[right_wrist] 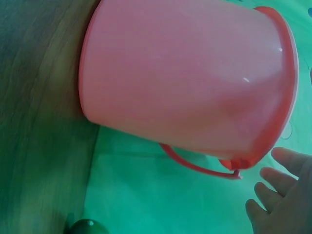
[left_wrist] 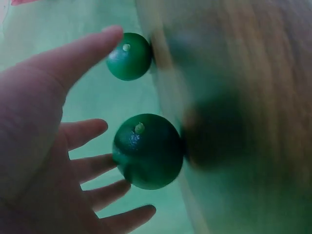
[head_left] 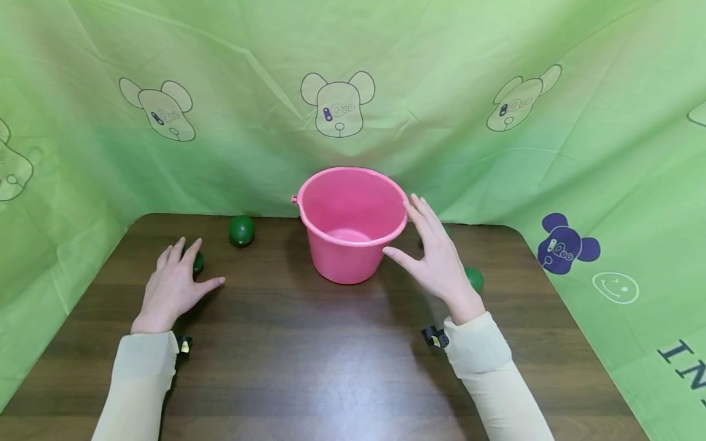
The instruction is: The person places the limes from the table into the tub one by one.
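Note:
A pink bucket [head_left: 349, 257] stands upright near the table's back edge, its handle [right_wrist: 195, 168] hanging on the far side. My right hand [head_left: 441, 266] is spread at the bucket's right rim; whether its fingertips touch the rim I cannot tell. On the left, my left hand [head_left: 172, 286] reaches over the table with spread fingers beside a round green fruit [left_wrist: 148, 151] that has a pale stem nub. That fruit is partly hidden by the fingers in the head view. Farther back lies another green fruit [head_left: 241, 231], apart from the hand.
Right of the bucket, a green fruit [head_left: 474, 279] shows partly behind my right wrist, and another [head_left: 447, 231] is mostly hidden by the fingers. A green printed cloth [head_left: 248, 122] hangs around the brown wooden table [head_left: 309, 361].

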Action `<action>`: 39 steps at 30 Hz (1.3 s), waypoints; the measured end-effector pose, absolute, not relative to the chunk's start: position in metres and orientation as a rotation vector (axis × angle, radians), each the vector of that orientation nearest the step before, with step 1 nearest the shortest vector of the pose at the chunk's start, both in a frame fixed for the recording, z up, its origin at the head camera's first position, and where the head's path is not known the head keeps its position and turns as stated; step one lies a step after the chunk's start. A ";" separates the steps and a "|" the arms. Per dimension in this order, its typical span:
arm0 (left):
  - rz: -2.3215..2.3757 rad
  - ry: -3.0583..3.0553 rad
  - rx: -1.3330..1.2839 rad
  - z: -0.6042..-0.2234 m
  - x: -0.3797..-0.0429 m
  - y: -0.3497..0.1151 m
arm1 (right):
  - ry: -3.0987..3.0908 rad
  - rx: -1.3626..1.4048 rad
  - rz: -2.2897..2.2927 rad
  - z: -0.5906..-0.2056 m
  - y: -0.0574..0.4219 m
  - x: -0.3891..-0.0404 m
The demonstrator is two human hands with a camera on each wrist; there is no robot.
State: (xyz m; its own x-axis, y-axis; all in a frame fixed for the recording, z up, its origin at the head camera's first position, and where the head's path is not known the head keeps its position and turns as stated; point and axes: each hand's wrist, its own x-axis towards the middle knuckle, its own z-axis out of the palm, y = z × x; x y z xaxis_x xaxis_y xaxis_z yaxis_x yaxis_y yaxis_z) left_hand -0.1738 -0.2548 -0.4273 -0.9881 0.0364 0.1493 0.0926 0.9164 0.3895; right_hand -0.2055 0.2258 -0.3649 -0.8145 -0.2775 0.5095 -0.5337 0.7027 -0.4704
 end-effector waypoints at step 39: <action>-0.695 -2.790 -0.110 -0.427 -0.184 -0.269 | -2.377 0.691 0.907 -0.370 0.208 -0.207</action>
State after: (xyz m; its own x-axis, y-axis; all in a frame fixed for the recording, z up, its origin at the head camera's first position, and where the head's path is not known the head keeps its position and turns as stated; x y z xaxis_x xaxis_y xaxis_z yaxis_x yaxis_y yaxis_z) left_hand -0.1840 -0.2693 -0.4272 -0.9625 0.0097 0.2711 0.1357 0.8825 0.4504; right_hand -0.2068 0.2083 -0.3701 -0.7460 -0.2764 0.6059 -0.6097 0.6494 -0.4545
